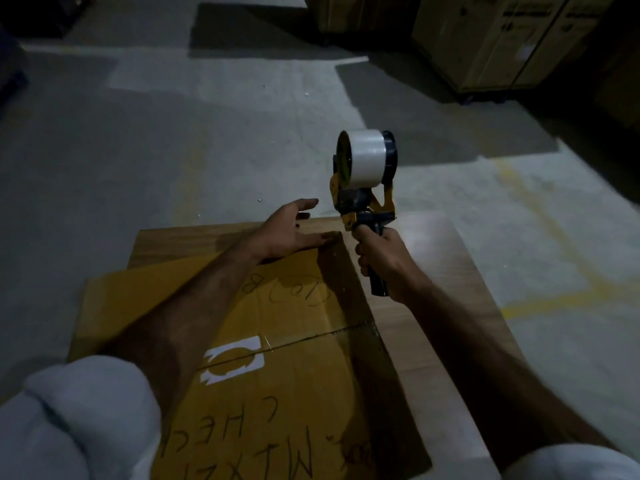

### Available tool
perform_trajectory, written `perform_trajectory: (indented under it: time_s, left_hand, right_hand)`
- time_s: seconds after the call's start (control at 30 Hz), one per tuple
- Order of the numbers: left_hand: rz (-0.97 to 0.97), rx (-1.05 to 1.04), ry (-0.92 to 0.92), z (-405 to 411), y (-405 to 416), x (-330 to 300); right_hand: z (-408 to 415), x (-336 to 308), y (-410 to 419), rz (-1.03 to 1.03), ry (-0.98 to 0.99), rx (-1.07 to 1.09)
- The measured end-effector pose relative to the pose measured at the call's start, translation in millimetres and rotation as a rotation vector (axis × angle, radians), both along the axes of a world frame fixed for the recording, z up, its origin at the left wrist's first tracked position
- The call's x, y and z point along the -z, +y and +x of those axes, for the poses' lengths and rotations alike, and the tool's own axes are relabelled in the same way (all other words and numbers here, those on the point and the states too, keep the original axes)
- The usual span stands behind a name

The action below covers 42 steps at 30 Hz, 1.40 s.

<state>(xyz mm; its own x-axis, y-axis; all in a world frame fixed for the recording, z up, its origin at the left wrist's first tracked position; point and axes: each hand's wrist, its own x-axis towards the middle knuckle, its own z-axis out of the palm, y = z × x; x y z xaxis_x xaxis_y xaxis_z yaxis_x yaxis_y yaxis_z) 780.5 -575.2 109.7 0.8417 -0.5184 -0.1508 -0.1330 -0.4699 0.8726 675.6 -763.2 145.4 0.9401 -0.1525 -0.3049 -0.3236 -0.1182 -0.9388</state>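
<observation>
A large brown cardboard box [298, 386] with handwritten letters and a white printed symbol lies on the floor in front of me, flaps folded. My left hand [289, 232] rests flat on the far end of a flap, fingers straight and spread. My right hand [381, 258] grips the black handle of a yellow tape dispenser [363, 188], held upright above the box's far right corner. A roll of clear tape [367, 157] sits on top of the dispenser. A strip of tape runs across the flaps near the middle of the box.
Grey concrete floor [173, 150] with faded yellow lines on the right surrounds the box. Large cardboard crates on wheels [502, 43] stand at the back right. Dark objects sit at the far left edge. The scene is dim.
</observation>
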Motion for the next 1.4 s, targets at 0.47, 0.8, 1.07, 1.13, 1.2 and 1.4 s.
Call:
perform_trajectory:
  time_s: [0.47, 0.8, 1.07, 1.13, 1.2, 1.4]
  left_hand:
    - [-0.014, 0.192, 0.104, 3.3, 0.4, -0.9]
    - [0.073, 0.229, 0.136, 5.9, 0.7, 1.8]
    - [0.057, 0.298, 0.112, 10.2, 1.6, 3.8]
    - [0.041, 0.279, 0.143, 9.4, 1.5, 2.8]
    - [0.024, 0.302, 0.151, 9.7, 1.3, 3.3]
    - [-0.003, 0.296, 0.012, -1.7, 2.1, -1.0]
  right_hand:
    - [-27.3, 20.1, 7.5, -0.113, 0.0, 0.034]
    - [-39.4, 14.3, 7.6, -0.065, 0.025, 0.027]
    - [-74.1, 0.8, 7.7, -0.028, 0.08, 0.039]
    - [-95.7, -2.3, 6.0, -0.01, 0.089, 0.051]
    - [-118.7, -3.2, 5.2, -0.007, 0.09, 0.05]
    - [-142.2, -7.1, 8.1, -0.009, 0.106, 0.083]
